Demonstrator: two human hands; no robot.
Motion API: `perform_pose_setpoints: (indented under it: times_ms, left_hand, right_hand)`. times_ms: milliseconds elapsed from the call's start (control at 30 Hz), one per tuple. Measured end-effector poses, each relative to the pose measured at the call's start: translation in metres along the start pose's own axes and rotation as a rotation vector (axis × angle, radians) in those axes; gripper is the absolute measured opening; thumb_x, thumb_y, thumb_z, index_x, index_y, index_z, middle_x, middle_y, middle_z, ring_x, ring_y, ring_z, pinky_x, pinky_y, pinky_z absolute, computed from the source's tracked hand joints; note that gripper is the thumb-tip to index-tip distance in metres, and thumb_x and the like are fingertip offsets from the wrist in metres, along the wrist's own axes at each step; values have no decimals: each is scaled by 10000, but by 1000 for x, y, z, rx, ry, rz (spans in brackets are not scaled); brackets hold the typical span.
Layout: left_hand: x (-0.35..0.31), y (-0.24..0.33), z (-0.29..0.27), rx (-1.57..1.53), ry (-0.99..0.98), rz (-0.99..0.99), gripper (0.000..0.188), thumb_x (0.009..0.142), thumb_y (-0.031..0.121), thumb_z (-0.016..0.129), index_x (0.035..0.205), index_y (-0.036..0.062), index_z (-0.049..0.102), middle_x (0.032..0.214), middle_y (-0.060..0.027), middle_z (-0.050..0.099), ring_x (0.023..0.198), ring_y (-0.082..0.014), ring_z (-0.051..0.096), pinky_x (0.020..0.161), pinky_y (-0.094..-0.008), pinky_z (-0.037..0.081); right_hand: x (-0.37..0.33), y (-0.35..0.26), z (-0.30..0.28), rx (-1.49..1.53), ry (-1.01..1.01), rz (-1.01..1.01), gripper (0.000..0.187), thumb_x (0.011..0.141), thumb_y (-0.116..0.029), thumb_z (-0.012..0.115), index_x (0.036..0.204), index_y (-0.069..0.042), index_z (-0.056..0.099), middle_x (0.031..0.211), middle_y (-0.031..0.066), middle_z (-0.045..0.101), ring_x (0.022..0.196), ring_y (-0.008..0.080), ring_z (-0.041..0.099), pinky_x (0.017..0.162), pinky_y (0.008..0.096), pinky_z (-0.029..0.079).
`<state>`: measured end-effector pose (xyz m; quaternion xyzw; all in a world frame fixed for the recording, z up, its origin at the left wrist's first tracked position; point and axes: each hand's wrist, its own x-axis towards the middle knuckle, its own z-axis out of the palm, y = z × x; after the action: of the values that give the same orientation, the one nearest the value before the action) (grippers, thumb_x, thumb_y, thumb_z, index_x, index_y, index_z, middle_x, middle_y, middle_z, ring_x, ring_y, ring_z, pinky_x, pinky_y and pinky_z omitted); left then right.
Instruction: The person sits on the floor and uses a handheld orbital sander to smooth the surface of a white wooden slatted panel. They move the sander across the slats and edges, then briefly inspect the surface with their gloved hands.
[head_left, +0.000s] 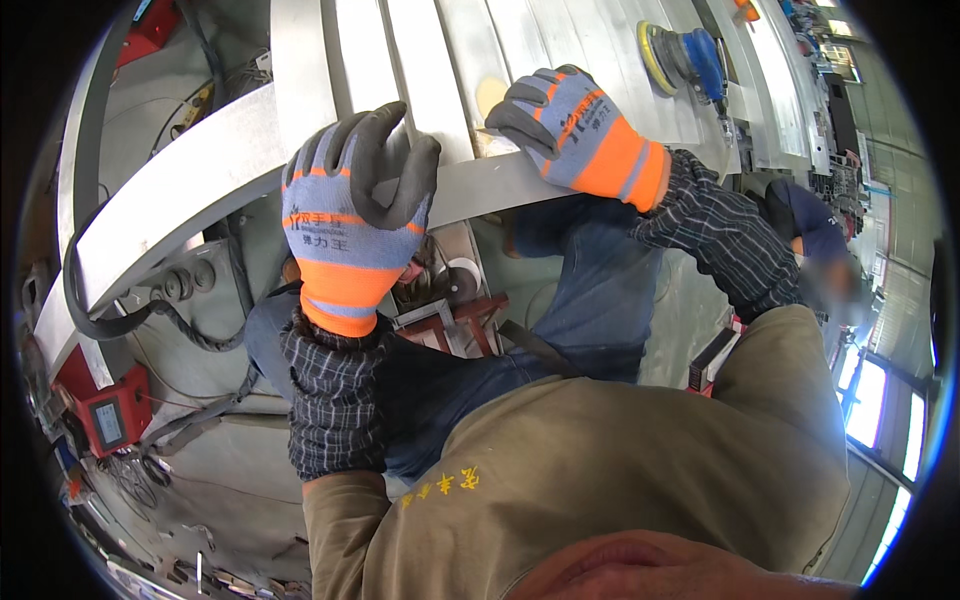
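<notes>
My left hand point(350, 220), in a grey and orange work glove, rests at the near edge of a row of long bare metal strips point(425, 60). Its fingers are bent, the thumb stands apart from them, and nothing shows between. To the right, my right hand point(590, 135), gloved alike, has its fingers drawn together and pointing down at the near ends of the strips. Whatever those fingertips hold is hidden. Just beyond them a round pale yellow patch point(490, 97) shows on the metal; I cannot tell what it is.
A blue sander with a yellow-rimmed pad point(675, 60) lies on the strips at the far right. Left of me, a black hose point(150, 318) loops over the curved metal frame point(180, 165). A red machine point(110, 410) stands on the floor. Another person point(800, 215) is at the right.
</notes>
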<state>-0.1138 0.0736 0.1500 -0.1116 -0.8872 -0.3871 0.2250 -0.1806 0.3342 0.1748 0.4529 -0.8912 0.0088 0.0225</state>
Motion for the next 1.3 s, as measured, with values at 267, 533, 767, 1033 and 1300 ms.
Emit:
perform_pose_setpoints:
  times_ms: [267,533,767,1033,1300]
  left_hand:
    - [0,1,0,43,3,75,371,816,288,802,1120,89,726,1041,-87,720,955,-311,680,841,-442,531]
    - [0,1,-3,-17,-15,31,360,848,226,796,1164,69,719,1056,-129,726,955,-326,691,839,-426,547]
    - [0,-1,-2,-4,-7,57,372,861,204,795,1191,53,715,1061,-152,732,948,-334,701,843,-414,558]
    - [0,-2,-3,60,-2,164,377,862,201,800,1196,48,715,1060,-152,734,949,-327,704,830,-416,566]
    - [0,-4,0,-38,-18,63,381,861,194,804,1202,49,716,1065,-147,737,958,-317,709,835,-403,573]
  right_hand:
    - [-6,3,4,-102,0,13,325,839,-108,645,1159,-150,682,1075,83,654,1017,300,628,907,427,466]
    - [-3,2,-15,-23,-54,-23,283,859,-91,622,1133,-122,689,1070,75,684,995,294,639,902,431,469]
    - [-15,4,-6,49,-33,-24,270,862,-87,650,1128,-113,690,1047,74,692,960,289,650,851,422,492]
    - [-8,13,-27,146,83,-13,255,945,-58,628,1194,-72,682,1182,101,684,1053,277,667,911,365,561]
    - [-14,-1,-2,362,42,105,177,962,-61,612,1128,-53,673,1202,100,688,1068,288,681,945,372,569]
